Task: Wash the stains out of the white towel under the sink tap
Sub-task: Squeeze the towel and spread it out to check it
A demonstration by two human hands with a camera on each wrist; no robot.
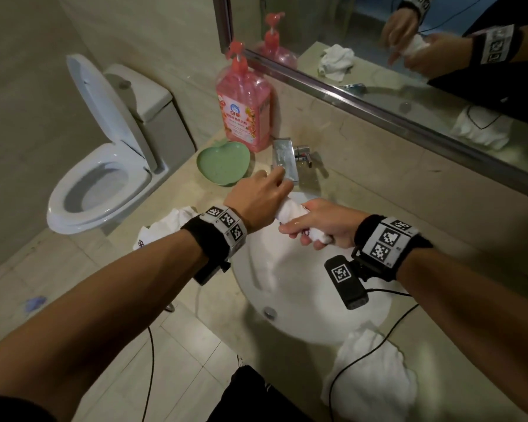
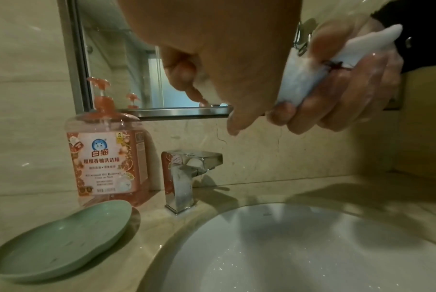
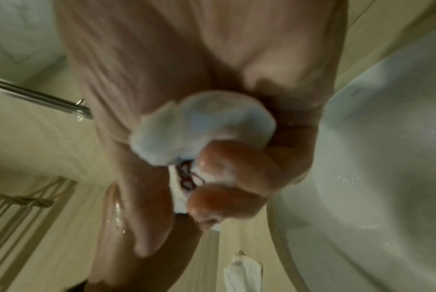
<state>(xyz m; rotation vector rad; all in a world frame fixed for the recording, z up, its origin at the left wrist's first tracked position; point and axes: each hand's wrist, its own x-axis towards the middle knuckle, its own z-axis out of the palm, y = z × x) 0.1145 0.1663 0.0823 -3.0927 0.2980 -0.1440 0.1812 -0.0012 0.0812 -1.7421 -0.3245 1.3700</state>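
Both forearms fill lower frame. Right hand [image 1: 320, 222] curls tight around rolled white towel [image 1: 290, 210], centre frame over sink [image 1: 302, 300]; left hand [image 1: 256, 199] clasps its other end. Tap [image 1: 284, 159] appears dry. Step, judged: wringing. Next: counter-twist harder, or reopen tap.

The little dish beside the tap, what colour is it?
Pale green; the dish shows best in the left wrist view.

black wristbands [image 1: 209, 239], tag-marked cuffs, trailing cables

Towel [image 3: 202, 126] blurred — stain [image 3: 188, 177] half hidden behind fingers [image 3: 237, 170].
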